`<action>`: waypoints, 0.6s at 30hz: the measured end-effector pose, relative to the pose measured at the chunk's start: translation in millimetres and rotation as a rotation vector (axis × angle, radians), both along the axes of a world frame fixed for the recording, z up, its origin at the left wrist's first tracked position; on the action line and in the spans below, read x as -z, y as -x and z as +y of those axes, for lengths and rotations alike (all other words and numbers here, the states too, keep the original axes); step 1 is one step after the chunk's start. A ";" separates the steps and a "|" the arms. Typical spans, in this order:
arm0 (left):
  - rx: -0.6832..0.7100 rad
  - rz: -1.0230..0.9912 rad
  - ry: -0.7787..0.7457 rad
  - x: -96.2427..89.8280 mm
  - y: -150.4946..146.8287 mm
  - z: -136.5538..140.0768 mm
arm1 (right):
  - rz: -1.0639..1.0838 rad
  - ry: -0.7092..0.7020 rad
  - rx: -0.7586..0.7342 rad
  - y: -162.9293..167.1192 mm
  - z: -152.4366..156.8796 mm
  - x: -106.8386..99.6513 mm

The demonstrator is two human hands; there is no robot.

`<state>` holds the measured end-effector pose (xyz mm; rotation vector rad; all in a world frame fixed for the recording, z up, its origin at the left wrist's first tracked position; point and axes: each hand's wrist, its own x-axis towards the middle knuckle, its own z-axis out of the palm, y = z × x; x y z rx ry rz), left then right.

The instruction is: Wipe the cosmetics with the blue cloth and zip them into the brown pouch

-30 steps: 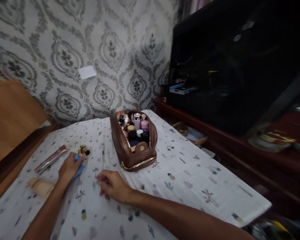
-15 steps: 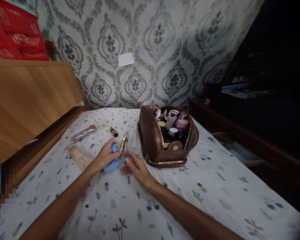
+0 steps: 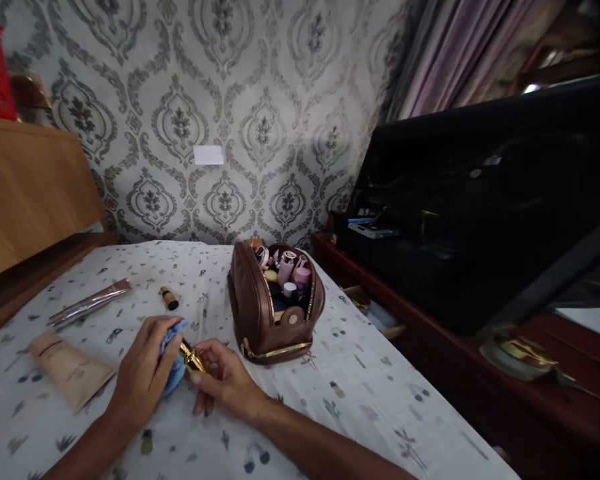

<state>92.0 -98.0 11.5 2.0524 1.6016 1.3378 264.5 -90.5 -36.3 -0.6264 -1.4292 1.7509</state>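
In the head view, the left hand [image 3: 143,367] is curled closed around a crumpled blue cloth [image 3: 174,377], and the right hand [image 3: 227,380] pinches a gold cosmetic tube [image 3: 194,360] between thumb and fingers, the tube's far end meeting the cloth; whether the left fingers also press on it through the folds I cannot tell. The pair sits above the white printed sheet [image 3: 380,427], in front of and left of the open brown makeup bag [image 3: 245,303]. The step looks like wiping the tube. For that, a light, steady right-hand pinch near one end should serve best, leaving the rest bare for the cloth; slick metal may slip, so turning it slowly within snug folds seems safer than hard rubbing, and the beige squeeze tube [image 3: 73,370] by the left wrist should be given elbow room
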 end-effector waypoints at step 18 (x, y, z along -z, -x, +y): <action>0.193 0.049 0.190 -3.2 -6.8 -3.2 | -0.433 -0.374 0.272 -2.3 -15.3 -5.8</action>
